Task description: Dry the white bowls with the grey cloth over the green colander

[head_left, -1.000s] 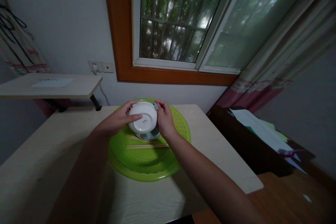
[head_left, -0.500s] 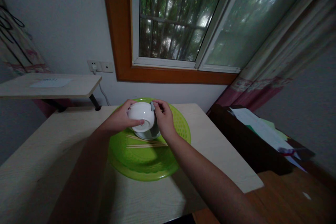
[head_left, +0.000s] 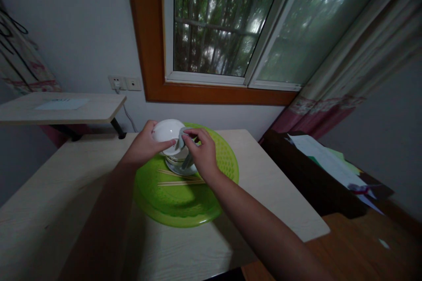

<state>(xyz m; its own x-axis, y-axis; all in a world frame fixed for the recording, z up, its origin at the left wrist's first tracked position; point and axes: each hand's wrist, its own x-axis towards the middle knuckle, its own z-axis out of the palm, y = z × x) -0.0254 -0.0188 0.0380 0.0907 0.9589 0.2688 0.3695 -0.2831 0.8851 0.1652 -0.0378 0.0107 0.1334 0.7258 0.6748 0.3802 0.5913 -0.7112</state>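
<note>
LH (head_left: pixel 144 144): 1 bowl (head_left: pixel 167 131); RH (head_left: pixel 203 151): 1 cloth (head_left: pixel 181 137)

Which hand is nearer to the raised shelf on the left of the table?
Left. The left hand, holding the white bowl, is right of the raised shelf; the right hand, holding grey cloth against the bowl, is farther right.

The white bowl (head_left: pixel 167 131) was glossy, with small dark marks on its outside. It was tilted, its underside partly in view, and raised above the stacked dishes (head_left: pixel 176 159) over the green tray (head_left: pixel 178 217). The grey cloth (head_left: pixel 181 138) was crumpled against the bowl's right side, its loose part hanging down.
</note>
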